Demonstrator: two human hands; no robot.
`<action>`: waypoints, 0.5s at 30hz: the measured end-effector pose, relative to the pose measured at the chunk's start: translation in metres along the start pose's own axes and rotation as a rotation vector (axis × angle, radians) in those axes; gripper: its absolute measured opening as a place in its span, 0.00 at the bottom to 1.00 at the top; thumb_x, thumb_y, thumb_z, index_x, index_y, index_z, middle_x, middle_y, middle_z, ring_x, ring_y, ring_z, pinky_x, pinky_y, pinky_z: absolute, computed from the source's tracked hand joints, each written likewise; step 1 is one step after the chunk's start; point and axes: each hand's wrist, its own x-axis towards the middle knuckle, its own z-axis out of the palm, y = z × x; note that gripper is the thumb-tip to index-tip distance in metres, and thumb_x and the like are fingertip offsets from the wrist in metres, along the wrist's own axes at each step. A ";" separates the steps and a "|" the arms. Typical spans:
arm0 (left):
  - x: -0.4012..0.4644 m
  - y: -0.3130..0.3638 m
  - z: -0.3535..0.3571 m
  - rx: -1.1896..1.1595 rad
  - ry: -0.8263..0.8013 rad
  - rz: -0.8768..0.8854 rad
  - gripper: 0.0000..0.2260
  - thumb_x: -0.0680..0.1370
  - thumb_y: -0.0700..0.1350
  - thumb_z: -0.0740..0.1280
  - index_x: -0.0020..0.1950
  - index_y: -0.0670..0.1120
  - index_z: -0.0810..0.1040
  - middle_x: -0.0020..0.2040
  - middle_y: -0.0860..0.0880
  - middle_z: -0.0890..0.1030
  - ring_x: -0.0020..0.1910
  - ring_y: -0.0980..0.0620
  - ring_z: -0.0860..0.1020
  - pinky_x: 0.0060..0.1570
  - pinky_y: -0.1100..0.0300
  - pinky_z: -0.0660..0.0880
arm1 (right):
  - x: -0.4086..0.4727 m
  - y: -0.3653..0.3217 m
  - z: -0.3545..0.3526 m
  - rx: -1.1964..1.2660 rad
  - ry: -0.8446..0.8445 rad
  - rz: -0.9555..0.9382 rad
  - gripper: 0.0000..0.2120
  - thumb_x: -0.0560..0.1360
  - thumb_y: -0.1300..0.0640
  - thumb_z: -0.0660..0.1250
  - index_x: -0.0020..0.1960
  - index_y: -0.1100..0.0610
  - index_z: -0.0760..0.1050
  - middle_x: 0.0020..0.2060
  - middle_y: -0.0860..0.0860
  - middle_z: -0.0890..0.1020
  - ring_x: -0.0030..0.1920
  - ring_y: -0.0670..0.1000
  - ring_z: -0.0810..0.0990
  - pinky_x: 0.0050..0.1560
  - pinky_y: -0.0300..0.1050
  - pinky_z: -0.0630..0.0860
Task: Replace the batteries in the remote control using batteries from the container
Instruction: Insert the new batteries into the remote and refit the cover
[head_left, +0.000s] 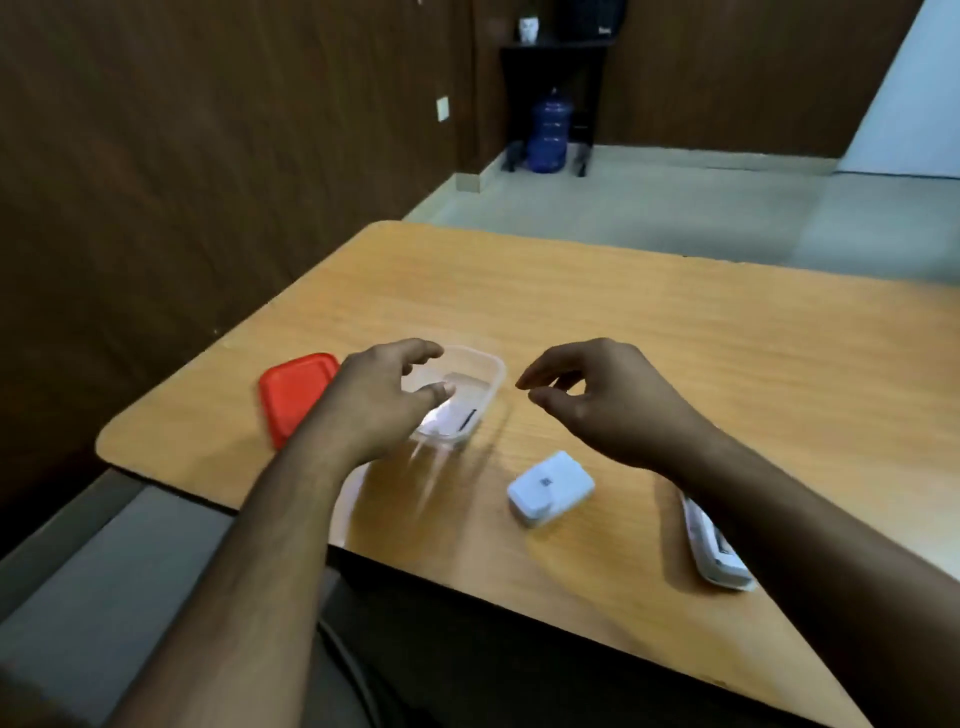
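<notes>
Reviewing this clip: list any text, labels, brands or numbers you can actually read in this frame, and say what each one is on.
No text is readable in this frame.
White box: small dark square mark on top, perhaps a code, too blurred to read.
Remote control: markings too blurred to read.
Clear container: dark mark on the contents, unreadable.
Red lid: no print visible.

The room is dim, the dark wood wall nearly without detail. The brightest area is a pale panel at upper right. The desk shows a soft sheen and faint, diffuse shadows beneath both forearms. Motion blur smears the clear container and the left hand. Wide-angle distortion bends the desk edges, and overall the view is soft and slightly grainy.
</notes>
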 end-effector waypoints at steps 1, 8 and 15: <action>0.001 -0.005 -0.002 0.006 -0.008 -0.006 0.24 0.74 0.54 0.72 0.69 0.54 0.73 0.67 0.53 0.76 0.63 0.56 0.73 0.57 0.59 0.69 | 0.011 -0.004 0.007 -0.016 -0.021 -0.015 0.08 0.76 0.55 0.67 0.49 0.46 0.83 0.44 0.40 0.85 0.45 0.38 0.81 0.42 0.30 0.73; 0.003 -0.024 0.005 0.026 -0.214 -0.006 0.50 0.65 0.65 0.74 0.79 0.51 0.53 0.79 0.55 0.58 0.75 0.56 0.59 0.65 0.64 0.56 | 0.068 -0.023 0.040 -0.290 -0.169 -0.058 0.09 0.74 0.58 0.69 0.47 0.46 0.84 0.43 0.41 0.86 0.43 0.43 0.81 0.45 0.43 0.78; 0.011 -0.030 0.013 0.081 -0.233 -0.009 0.50 0.66 0.64 0.73 0.79 0.50 0.50 0.80 0.54 0.55 0.76 0.55 0.56 0.72 0.59 0.57 | 0.096 -0.043 0.053 -0.681 -0.403 -0.044 0.17 0.67 0.40 0.76 0.46 0.51 0.82 0.42 0.49 0.83 0.47 0.53 0.81 0.40 0.46 0.79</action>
